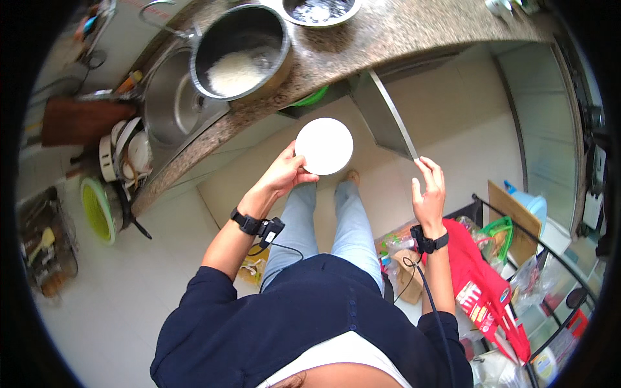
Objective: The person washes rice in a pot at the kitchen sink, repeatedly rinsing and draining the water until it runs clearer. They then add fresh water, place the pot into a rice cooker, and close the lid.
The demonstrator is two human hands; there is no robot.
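Note:
A round white dish, perhaps a bowl or lid, is gripped at its lower left rim by my left hand. My right hand has its fingertips at the outer edge of an open cabinet door under the counter; whether they grip it is unclear. A metal pot with white rice grains in it stands on the granite counter, beside the sink. To its right on the counter is a metal bowl that looks filled with water.
The steel sink lies left of the pot, with a faucet above. A brown cutting board and a green colander are at the far left. A black-framed rack and a red bag stand close to my right arm.

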